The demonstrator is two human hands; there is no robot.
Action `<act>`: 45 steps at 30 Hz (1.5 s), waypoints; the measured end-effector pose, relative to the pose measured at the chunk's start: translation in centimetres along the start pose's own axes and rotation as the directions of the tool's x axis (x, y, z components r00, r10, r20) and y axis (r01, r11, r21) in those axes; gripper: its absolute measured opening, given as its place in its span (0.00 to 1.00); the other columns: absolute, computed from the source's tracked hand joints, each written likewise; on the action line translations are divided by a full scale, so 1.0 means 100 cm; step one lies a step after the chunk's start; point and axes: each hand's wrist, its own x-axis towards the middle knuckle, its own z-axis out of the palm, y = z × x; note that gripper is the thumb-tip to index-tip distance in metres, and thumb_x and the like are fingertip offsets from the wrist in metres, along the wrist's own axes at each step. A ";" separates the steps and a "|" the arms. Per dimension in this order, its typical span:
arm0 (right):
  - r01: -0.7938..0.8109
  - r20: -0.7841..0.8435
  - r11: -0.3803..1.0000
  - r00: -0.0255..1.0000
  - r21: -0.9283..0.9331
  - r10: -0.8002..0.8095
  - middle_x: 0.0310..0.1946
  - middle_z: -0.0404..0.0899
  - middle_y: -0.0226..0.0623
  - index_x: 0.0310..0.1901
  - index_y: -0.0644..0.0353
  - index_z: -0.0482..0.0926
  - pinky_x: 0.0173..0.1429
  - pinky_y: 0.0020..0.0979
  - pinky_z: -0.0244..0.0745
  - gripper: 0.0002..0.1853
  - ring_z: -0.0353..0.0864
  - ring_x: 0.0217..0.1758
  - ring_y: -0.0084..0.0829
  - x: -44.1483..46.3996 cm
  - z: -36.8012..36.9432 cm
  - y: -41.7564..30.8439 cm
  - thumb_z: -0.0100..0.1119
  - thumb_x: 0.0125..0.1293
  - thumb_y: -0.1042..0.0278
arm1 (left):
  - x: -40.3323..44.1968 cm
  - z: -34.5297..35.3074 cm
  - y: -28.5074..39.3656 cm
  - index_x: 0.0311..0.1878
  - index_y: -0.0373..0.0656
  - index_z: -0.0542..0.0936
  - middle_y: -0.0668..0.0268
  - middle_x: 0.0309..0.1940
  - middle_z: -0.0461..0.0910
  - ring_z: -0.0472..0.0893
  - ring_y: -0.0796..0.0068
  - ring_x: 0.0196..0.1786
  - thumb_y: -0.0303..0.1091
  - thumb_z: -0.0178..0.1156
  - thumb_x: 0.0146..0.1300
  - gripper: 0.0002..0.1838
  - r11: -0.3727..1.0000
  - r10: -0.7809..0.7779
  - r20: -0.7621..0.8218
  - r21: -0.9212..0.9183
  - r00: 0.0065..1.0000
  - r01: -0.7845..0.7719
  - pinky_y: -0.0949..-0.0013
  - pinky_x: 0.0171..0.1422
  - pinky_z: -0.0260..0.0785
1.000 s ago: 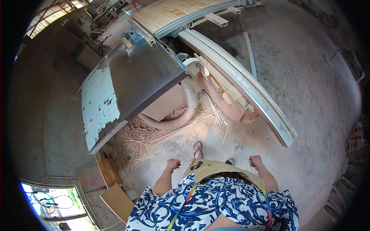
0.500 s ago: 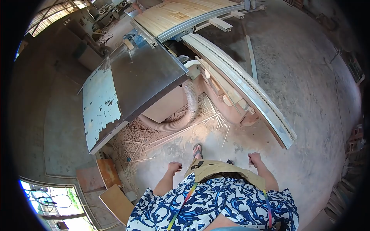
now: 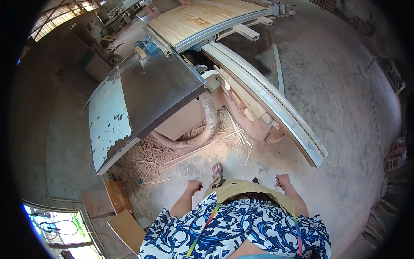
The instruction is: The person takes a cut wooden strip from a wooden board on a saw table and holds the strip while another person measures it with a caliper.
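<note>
Both my hands hang low beside my body, over the concrete floor. My left hand (image 3: pixel 194 185) has its fingers curled in, and no object shows in it; the wood scraps (image 3: pixel 148 159) are the closest things to it. My right hand (image 3: pixel 283 181) is also closed, with what it holds, if anything, too small to make out. It is nearest to the lower end of the long metal rail (image 3: pixel 276 97). Ahead stands a saw table (image 3: pixel 161 82) with a dark top and a worn pale-blue section.
A ribbed hose (image 3: pixel 209 116) curves under the table. Beyond it a wooden panel (image 3: pixel 207 17) lies on the machine, with another person's hand (image 3: pixel 185 3) at its far edge. Boards (image 3: pixel 125 228) lean at the lower left, and wood pieces (image 3: pixel 381 220) lie at the right.
The other person's arms and torso have come further into view behind the wooden panel. The machine has shifted slightly leftward in view. My hands remain low and curled.
</note>
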 end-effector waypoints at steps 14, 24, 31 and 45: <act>-0.070 0.033 0.991 0.997 0.110 0.067 0.12 0.64 0.32 0.21 0.64 0.70 0.12 0.28 0.57 0.08 0.64 0.10 0.26 0.002 -0.002 0.026 0.53 0.56 0.72 | 0.009 -0.001 0.010 0.30 0.40 0.79 0.63 0.26 0.80 0.82 0.71 0.28 0.31 0.61 0.52 0.05 0.997 0.034 -0.007 0.068 0.999 -0.033 0.71 0.27 0.72; -0.079 0.068 0.995 0.995 0.057 0.075 0.12 0.65 0.29 0.21 0.58 0.69 0.15 0.28 0.59 0.12 0.65 0.12 0.25 0.002 -0.006 0.026 0.53 0.61 0.68 | 0.015 0.002 -0.003 0.30 0.39 0.79 0.63 0.26 0.80 0.81 0.70 0.26 0.31 0.60 0.53 0.05 0.996 0.009 0.039 0.091 0.999 -0.012 0.71 0.25 0.71; -0.076 0.079 0.996 0.994 0.053 0.072 0.12 0.66 0.28 0.21 0.57 0.70 0.16 0.28 0.60 0.12 0.67 0.13 0.25 0.008 -0.009 0.025 0.52 0.61 0.67 | -0.006 0.006 0.008 0.29 0.39 0.78 0.63 0.27 0.80 0.81 0.70 0.27 0.31 0.60 0.53 0.06 0.998 0.055 0.002 0.031 0.999 -0.055 0.72 0.24 0.70; 0.362 0.224 0.736 0.932 -0.572 -0.285 0.14 0.72 0.33 0.20 0.54 0.73 0.22 0.36 0.65 0.09 0.73 0.17 0.33 0.036 -0.026 0.071 0.54 0.56 0.65 | 0.037 -0.003 -0.003 0.26 0.40 0.79 0.64 0.23 0.79 0.82 0.70 0.26 0.32 0.59 0.53 0.06 0.993 0.085 0.070 0.075 0.994 -0.090 0.71 0.25 0.72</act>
